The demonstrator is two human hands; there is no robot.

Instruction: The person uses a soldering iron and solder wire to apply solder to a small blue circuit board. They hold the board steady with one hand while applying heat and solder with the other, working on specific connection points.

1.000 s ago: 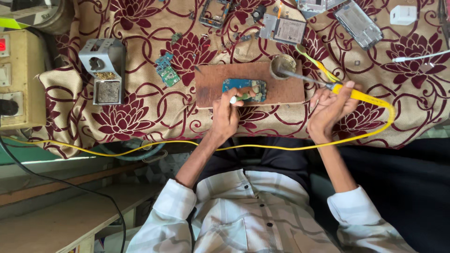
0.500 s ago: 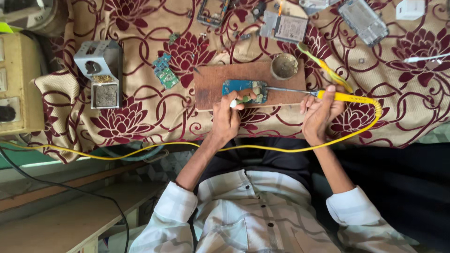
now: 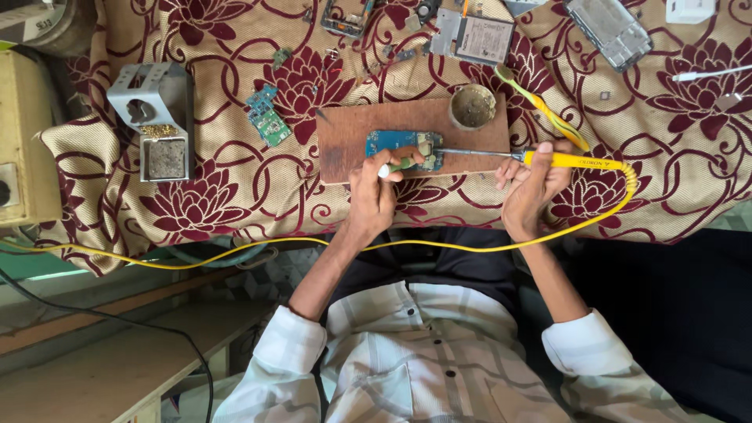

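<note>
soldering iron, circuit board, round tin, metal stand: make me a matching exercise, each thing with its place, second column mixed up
Things:
1. soldering iron
2. blue circuit board
3. round tin
4. metal stand

Places:
a. far corner of the wooden block
b. on the flowered cloth, beside the block
c. in the right hand
d. on the block, by the left hand

Pairs: 1-c, 2-d, 3-a, 4-b

At ten o'clock on my flowered cloth point(image 3: 235, 196) stood a grey metal stand point(image 3: 154, 117). A small green board point(image 3: 267, 117) lay beside it. A dismantled phone frame point(image 3: 609, 30) sat at one o'clock.
</note>
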